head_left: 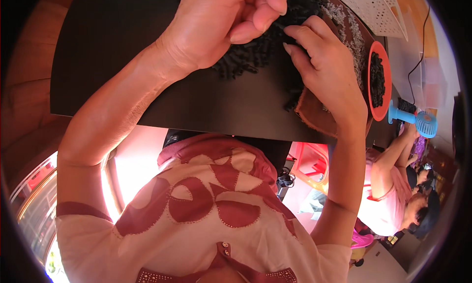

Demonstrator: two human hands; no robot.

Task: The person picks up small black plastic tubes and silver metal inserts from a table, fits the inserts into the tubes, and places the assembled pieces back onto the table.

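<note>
Curling above the worktop (221, 106), the left hand (206, 29) and right hand (327, 64) bend close together; whether either grip holds anything, I cannot tell. Black coiled pieces (248, 59) lie heaped beneath them.

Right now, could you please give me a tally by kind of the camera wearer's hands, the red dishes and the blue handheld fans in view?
Wearer's hands (left hand, right hand): 2
Red dish: 1
Blue handheld fan: 1
Total: 4
</note>
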